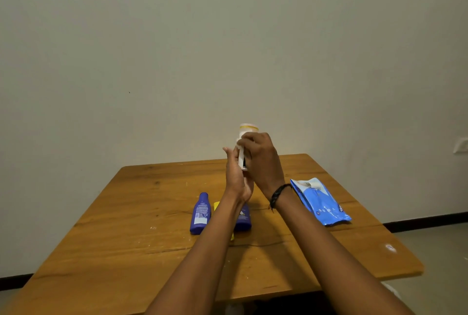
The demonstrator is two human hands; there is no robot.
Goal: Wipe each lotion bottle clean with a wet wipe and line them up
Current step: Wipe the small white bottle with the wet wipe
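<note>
Head view: white bottle inside curled fingers of right hand; left hand flat against it.

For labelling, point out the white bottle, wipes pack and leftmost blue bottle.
white bottle [249, 129]: head view, yellow-banded upper end.
wipes pack [320, 203]: head view, blue front.
leftmost blue bottle [200, 213]: head view, printed label.

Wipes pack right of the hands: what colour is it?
The wipes pack is blue, best seen in the head view.
</note>
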